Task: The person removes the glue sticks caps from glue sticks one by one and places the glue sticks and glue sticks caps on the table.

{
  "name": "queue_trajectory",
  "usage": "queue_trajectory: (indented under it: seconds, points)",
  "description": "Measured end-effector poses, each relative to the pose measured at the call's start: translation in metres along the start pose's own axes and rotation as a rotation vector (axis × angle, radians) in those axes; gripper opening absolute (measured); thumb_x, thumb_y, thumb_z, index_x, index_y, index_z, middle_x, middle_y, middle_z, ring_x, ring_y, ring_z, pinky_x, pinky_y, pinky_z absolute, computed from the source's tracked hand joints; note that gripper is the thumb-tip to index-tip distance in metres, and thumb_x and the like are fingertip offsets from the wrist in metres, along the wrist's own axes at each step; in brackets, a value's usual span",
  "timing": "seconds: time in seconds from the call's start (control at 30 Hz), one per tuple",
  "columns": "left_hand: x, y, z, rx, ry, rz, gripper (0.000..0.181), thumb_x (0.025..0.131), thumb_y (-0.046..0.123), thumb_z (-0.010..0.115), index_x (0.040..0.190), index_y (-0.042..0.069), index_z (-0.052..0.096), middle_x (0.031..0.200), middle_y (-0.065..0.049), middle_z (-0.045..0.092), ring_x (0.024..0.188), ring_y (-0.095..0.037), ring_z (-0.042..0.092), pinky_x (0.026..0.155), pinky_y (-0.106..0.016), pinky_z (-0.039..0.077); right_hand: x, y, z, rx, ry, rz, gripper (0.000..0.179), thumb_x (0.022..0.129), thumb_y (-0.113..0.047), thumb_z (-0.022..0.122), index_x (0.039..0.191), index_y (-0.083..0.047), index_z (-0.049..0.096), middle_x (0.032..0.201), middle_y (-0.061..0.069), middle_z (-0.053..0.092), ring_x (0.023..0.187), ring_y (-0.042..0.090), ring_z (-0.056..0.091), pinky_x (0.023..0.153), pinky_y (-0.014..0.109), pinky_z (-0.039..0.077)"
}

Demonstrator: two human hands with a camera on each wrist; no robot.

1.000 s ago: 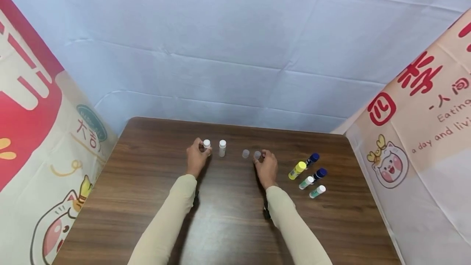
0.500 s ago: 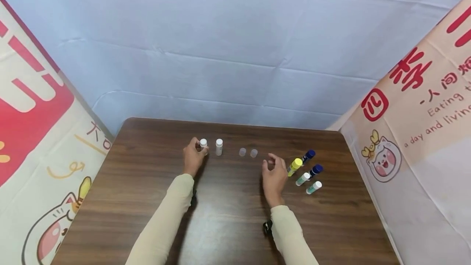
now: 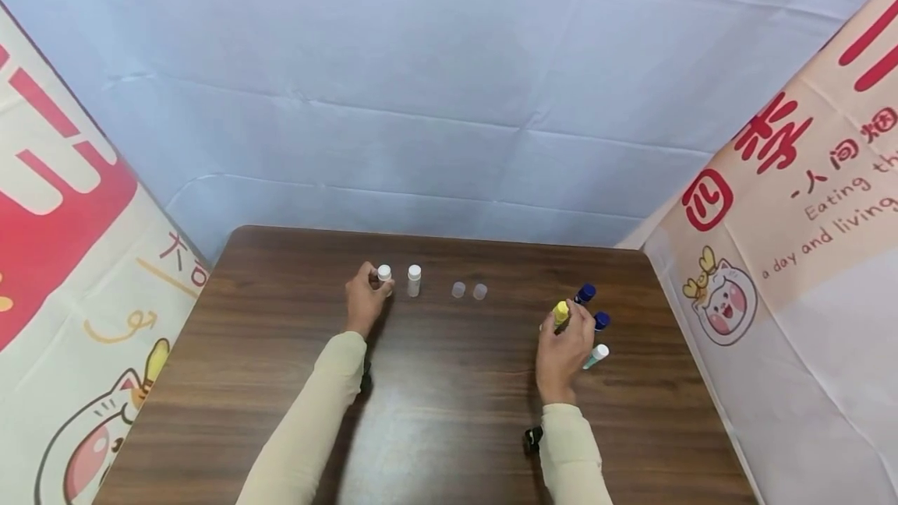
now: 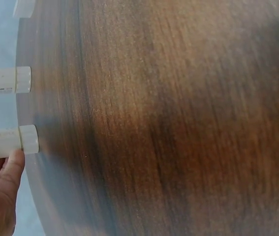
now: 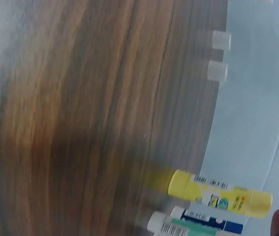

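Wood-grain surface point(image 3: 442, 404), bearing two white tubes point(image 3: 415, 281), two translucent pieces point(image 3: 458, 289), perhaps caps, and yellow, green and blue-capped sticks point(image 5: 220, 193).

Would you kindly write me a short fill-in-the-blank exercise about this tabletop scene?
1. The left hand holds a slim tube coloured ____.
2. The right hand is near the top of a thick tube coloured ____.
3. The small translucent cups on the table number ____.
4. In the head view, two tubes just past the right hand have ____ tops.

Missing words: white; yellow; two; blue.
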State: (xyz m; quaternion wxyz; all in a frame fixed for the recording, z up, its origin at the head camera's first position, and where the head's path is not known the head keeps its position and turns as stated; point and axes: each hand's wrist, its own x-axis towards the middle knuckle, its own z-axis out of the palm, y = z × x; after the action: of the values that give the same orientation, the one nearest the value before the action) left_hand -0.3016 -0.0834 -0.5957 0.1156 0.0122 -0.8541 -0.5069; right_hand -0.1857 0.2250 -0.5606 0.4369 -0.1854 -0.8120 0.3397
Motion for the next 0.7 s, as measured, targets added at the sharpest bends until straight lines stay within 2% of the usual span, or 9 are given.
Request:
queue_trajectory:
  seconds: [0.2, 0.4, 0.53, 0.7]
  points:
    - [0.0001, -0.0010, 0.0006, 0.012, 0.004, -0.004, 0.029, 0.083, 0.008, 0.076, 0.085, 0.004, 0.047, 0.095, -0.018, 0.069, 0.091, -0.030, 0.068, 0.076, -0.045, 0.056, 0.0046, 0.0062, -0.0007, -0.139, -0.115, -0.017, 0.042, 0.086, -0.001, 0.068, 0.126, 0.007, 0.058, 0.129, 0.023, 0.054, 0.118, 0.037, 0.051, 0.096, 0.051, 0.045]
    - [-0.0014, -0.0025, 0.0007, 0.012, 0.008, 0.001, 0.029, 0.083, 0.008, 0.076, 0.085, 0.003, 0.047, 0.096, -0.018, 0.069, 0.092, -0.030, 0.068, 0.076, -0.046, 0.055, 0.0057, 0.0094, 0.0035, -0.272, -0.202, -0.047, 0.040, 0.084, -0.002, 0.068, 0.123, 0.007, 0.061, 0.132, 0.024, 0.053, 0.117, 0.042, 0.051, 0.087, 0.059, 0.047]
    - [-0.0023, -0.0031, 0.0006, 0.015, 0.007, -0.006, 0.028, 0.084, 0.008, 0.075, 0.086, 0.003, 0.048, 0.096, -0.018, 0.069, 0.092, -0.030, 0.068, 0.076, -0.046, 0.055, 0.0049, 0.0094, 0.0046, -0.273, -0.240, -0.041, 0.037, 0.085, 0.000, 0.065, 0.121, 0.008, 0.061, 0.126, 0.027, 0.054, 0.112, 0.045, 0.052, 0.087, 0.059, 0.046]
    - [-0.0023, -0.0013, -0.0003, 0.013, 0.005, -0.012, 0.028, 0.084, 0.009, 0.075, 0.086, 0.005, 0.047, 0.095, -0.018, 0.068, 0.091, -0.029, 0.067, 0.075, -0.045, 0.055, 0.0049, 0.0112, 0.0062, -0.220, -0.243, -0.044, 0.033, 0.084, 0.002, 0.068, 0.115, 0.009, 0.060, 0.117, 0.027, 0.057, 0.109, 0.044, 0.053, 0.091, 0.056, 0.045]
